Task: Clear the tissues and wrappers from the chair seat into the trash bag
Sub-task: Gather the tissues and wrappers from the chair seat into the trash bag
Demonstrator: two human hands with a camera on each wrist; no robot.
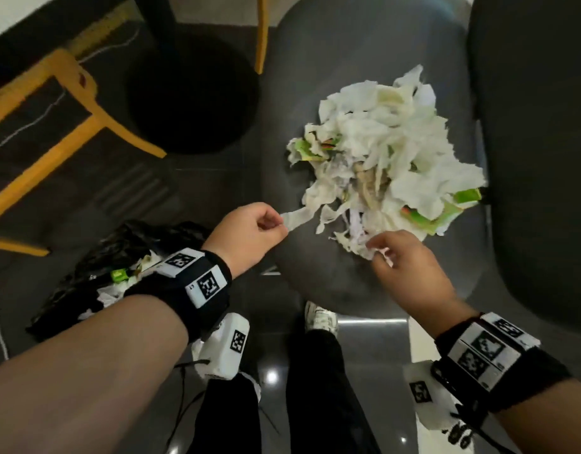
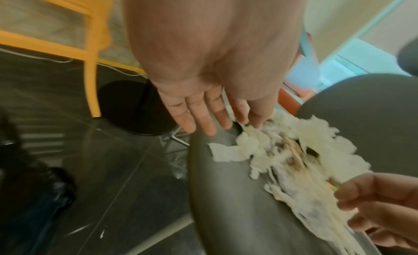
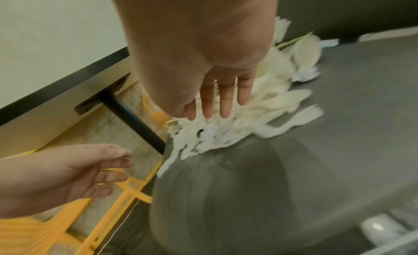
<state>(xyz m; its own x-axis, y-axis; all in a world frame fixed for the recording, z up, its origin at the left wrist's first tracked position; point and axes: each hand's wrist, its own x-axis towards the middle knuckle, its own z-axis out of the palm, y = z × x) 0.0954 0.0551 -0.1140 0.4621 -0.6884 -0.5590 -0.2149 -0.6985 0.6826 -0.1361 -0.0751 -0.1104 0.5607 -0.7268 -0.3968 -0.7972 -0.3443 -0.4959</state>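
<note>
A pile of torn white tissues [image 1: 390,152] mixed with green wrappers [image 1: 446,211] lies on the grey chair seat [image 1: 315,273]. My left hand [image 1: 281,224] is at the pile's near left edge and pinches the end of a tissue strip [image 1: 297,217] between thumb and forefinger. My right hand [image 1: 379,252] is at the near edge, its curled fingertips holding tissue scraps. The black trash bag [image 1: 95,267] lies open on the floor to the left, under my left wrist, with tissues and a green wrapper inside. In the wrist views the left hand [image 2: 247,123] and right hand [image 3: 203,115] both reach the tissue pile [image 3: 260,106].
The chair's dark backrest [image 1: 538,158] rises at the right. A round black table base [image 1: 190,93] and a yellow chair frame [image 1: 53,126] stand on the dark floor to the left, with a white cable [image 1: 30,122] across it. My shoe [image 1: 320,317] is just below the seat.
</note>
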